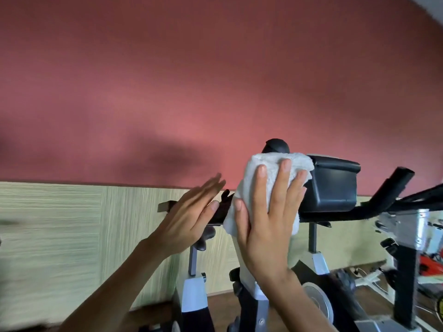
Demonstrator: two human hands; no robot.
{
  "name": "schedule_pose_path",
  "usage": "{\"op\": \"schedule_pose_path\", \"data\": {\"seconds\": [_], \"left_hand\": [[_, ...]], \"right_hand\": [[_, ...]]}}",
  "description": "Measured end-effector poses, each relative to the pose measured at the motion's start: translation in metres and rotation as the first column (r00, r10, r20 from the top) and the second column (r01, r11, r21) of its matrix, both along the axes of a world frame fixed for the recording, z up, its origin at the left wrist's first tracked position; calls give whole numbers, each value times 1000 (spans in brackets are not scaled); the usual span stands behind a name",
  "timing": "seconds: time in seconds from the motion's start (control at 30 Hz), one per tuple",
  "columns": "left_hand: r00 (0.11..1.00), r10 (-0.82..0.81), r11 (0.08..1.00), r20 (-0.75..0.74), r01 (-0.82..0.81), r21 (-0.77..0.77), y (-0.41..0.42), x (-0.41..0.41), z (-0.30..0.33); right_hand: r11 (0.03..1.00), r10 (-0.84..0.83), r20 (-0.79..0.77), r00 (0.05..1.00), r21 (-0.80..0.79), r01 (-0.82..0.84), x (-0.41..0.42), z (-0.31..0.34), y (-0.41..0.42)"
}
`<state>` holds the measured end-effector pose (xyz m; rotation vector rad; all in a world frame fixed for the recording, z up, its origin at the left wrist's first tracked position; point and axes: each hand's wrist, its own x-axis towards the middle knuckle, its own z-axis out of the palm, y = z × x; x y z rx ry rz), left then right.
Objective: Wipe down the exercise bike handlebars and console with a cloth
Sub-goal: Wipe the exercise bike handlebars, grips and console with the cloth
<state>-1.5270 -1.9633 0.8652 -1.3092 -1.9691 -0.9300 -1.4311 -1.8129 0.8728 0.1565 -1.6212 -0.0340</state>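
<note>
- Right hand (268, 212) is flat and spread, fingers straight, palm pressing the white cloth (271, 168) against the bike's front end, just past centre toward 4 o'clock in the view.
- Fingertips (285, 164) point up to 12 o'clock; the thumb lies along the cloth's left edge, not curled round it.
- White cloth drapes over whatever sits under the palm, its lower fold hanging down at 6 o'clock behind the wrist; what exactly it covers, I cannot tell.
- Black console (333, 185) sits right beside the cloth at 3 o'clock, touching its edge, its face turned away from the camera.
- A rounded black knob (275, 145) pokes up just above the cloth at 12 o'clock.
- Left hand (191, 216) hovers open at 9 o'clock of the cloth, fingers straight and together, a bit blurred, holding nothing; whether it touches the dark part behind it is unclear.
- Black handlebar (386, 190) sweeps out from under the console and rises toward 2 o'clock.
- Grey-and-black bike frame posts (191, 293) stand below at 6 o'clock.
- Red wall (215, 68) fills the top, pale wood-grain panelling (60, 224) runs below it at 9 o'clock.
- More metal equipment (407, 226) crowds the 4 o'clock corner.
</note>
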Motion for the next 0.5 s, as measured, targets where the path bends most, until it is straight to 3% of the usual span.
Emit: {"op": "schedule_pose_path", "data": {"seconds": [0.1, 0.23, 0.37, 0.5], "left_hand": [[995, -95, 995, 17, 95, 16, 7, -11, -8], [972, -217, 975, 91, 212, 62, 14, -23, -12], [941, -313, 946, 129, 296, 132, 20, -32, -15], [908, -392, 920, 149, 383, 84, 18, -43, -17]], "right_hand": [[998, -65, 2, 998, -11, 65, 1, 2, -4], [962, -252, -48, 966, 91, 256, 3, 16, -16], [838, -526, -78, 847, 125, 532, 7, 22, -33], [757, -647, 37, 762, 158, 634, 19, 21, -48]]}}
